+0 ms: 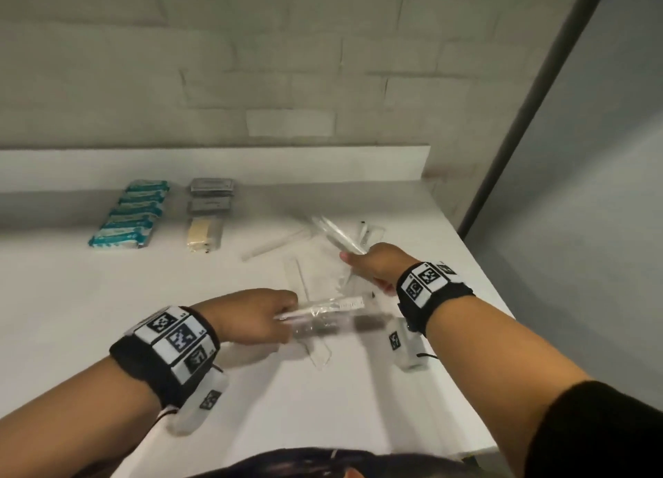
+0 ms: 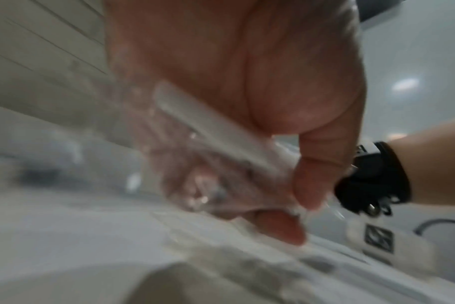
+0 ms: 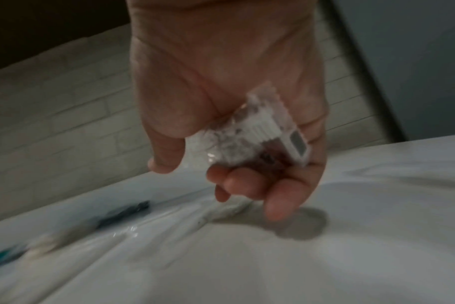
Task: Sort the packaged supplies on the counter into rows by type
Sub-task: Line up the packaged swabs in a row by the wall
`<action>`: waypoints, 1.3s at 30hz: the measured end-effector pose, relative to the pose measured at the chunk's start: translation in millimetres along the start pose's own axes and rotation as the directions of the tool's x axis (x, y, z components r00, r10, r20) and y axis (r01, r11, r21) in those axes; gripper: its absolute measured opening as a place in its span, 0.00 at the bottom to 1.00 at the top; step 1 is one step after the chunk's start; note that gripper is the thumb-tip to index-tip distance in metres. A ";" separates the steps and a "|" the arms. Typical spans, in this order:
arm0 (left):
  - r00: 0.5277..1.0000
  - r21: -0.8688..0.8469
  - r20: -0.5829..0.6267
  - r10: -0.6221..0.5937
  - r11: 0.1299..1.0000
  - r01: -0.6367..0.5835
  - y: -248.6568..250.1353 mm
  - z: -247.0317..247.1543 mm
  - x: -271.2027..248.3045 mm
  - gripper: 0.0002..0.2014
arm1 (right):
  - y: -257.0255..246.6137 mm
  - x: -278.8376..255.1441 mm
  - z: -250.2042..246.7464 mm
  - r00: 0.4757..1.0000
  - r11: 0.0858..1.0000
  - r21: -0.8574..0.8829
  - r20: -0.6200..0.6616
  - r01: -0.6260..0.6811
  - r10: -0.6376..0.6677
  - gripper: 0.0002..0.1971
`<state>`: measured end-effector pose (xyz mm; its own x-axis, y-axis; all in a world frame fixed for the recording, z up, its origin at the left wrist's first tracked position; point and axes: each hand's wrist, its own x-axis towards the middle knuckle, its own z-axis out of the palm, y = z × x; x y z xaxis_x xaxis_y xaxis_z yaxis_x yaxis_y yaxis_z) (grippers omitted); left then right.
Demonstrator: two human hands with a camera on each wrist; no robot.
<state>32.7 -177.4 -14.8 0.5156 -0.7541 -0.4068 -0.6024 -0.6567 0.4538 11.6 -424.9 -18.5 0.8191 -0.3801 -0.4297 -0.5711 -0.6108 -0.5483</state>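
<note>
My left hand (image 1: 262,316) grips a clear packet (image 1: 330,316) with a white stick inside, held level just above the counter; in the left wrist view the thumb (image 2: 314,174) pins that packet (image 2: 210,148) against curled fingers. My right hand (image 1: 373,266) holds a bunch of clear packets (image 1: 335,235) fanning up to the left; the right wrist view shows a clear packet (image 3: 262,131) with a white toothbrush head in the curled fingers. More clear packets (image 1: 308,280) lie loose on the white counter (image 1: 107,298) between the hands.
A row of teal-and-white packs (image 1: 131,214) stands at the back left. Beside it lie grey packs (image 1: 211,194) and a cream pack (image 1: 204,235). The counter's right edge (image 1: 477,262) drops off beside a dark pole; a brick wall runs behind.
</note>
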 end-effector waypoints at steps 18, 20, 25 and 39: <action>0.852 -0.246 -0.367 -0.374 0.922 0.299 -34.7 -27.9 88.0 0.19 | 8.4 17.6 16.4 0.995 0.936 -0.353 0.098 0.006 0.030 0.05; 0.917 -0.183 -0.271 -0.293 0.951 0.249 -61.5 -60.5 119.4 0.19 | -13.1 49.8 10.6 0.994 0.931 -0.358 0.055 -0.069 0.095 0.05; 0.936 0.055 -0.303 -0.180 0.977 0.206 -24.8 -27.5 112.9 0.14 | -0.7 40.1 -10.8 0.978 0.878 -0.465 0.100 -0.115 0.181 0.06; 0.888 -0.755 -0.185 -0.421 0.639 0.146 -34.1 -56.3 127.4 0.18 | -69.8 102.8 -35.6 0.996 0.993 -0.083 0.035 -0.080 0.083 0.13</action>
<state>153.2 -251.7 -37.5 0.8242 -0.3949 -0.4058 0.1505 -0.5380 0.8294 137.6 -446.0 1.1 0.7661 -0.4053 -0.4988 -0.6286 -0.6340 -0.4504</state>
